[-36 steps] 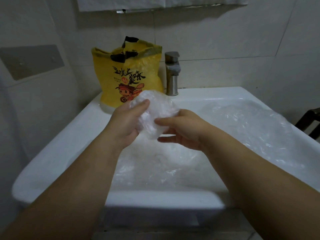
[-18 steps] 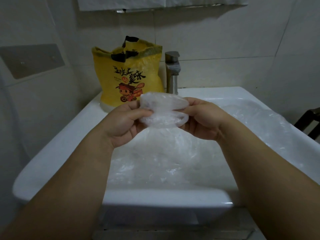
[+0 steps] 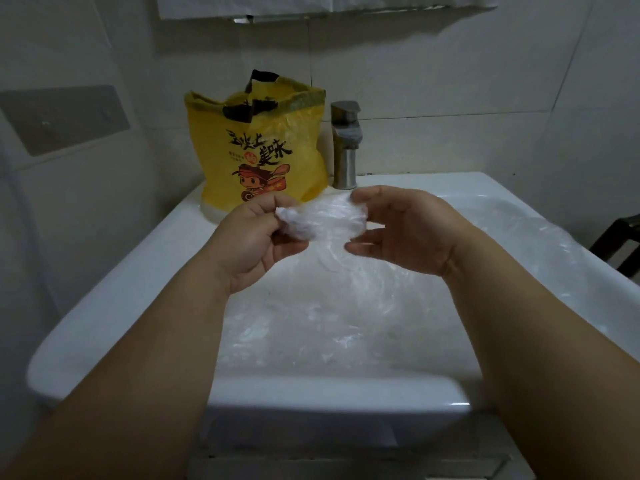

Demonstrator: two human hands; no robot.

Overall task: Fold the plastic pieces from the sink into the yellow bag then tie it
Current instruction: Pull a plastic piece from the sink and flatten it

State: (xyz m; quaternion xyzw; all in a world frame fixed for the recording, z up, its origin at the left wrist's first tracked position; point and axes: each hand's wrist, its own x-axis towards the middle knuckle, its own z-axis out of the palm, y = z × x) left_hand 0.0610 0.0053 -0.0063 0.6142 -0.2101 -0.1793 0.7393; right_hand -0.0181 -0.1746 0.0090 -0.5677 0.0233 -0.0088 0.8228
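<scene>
Plastic piece [image 3: 322, 220], crumpled small, is held above the sink [image 3: 104, 306] between both hands: left hand [image 3: 256, 237] pinches its left end, right hand [image 3: 405, 230] clasps its right end. More clear plastic [image 3: 329, 306] fills the basin below. On the far rim the yellow bag [image 3: 256, 150] stands open, beside the faucet [image 3: 344, 143].

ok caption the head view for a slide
Left hand and right hand hold a clear plastic piece over the sink, yellow bag behind.
</scene>
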